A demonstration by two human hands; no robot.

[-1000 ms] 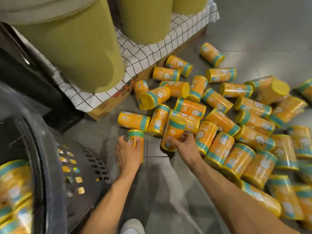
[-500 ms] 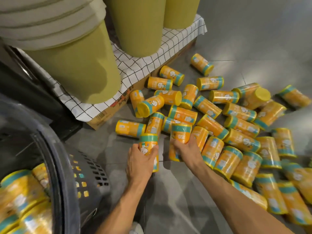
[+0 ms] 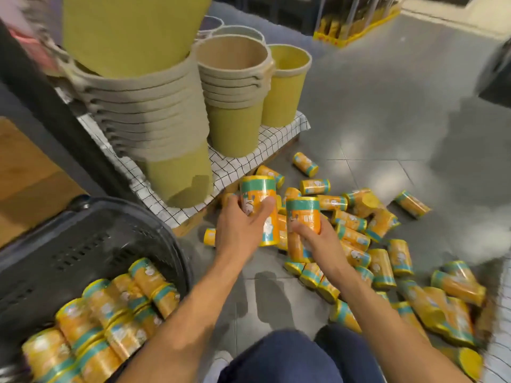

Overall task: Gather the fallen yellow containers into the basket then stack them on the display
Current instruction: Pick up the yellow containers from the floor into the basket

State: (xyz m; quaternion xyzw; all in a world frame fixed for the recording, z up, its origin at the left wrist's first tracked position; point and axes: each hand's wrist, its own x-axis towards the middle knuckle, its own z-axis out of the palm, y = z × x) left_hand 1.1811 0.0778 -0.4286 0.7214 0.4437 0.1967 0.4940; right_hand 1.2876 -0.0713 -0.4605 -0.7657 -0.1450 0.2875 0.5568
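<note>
My left hand grips one yellow container with a teal band, held upright above the floor. Beside it, my right hand grips a second yellow container, also upright and lifted. Several more fallen yellow containers lie scattered on the grey tiled floor to the right. The dark basket stands at the lower left and holds several yellow containers lying on their sides.
Stacks of beige and olive buckets stand on a low platform under a checked cloth behind the hands. A yellow display tray sits far back. My knee in dark trousers is at the bottom.
Both hands have lifted their containers off the floor and raised them upright. The camera has risen and tilted back, showing more of the basket and the buckets.
</note>
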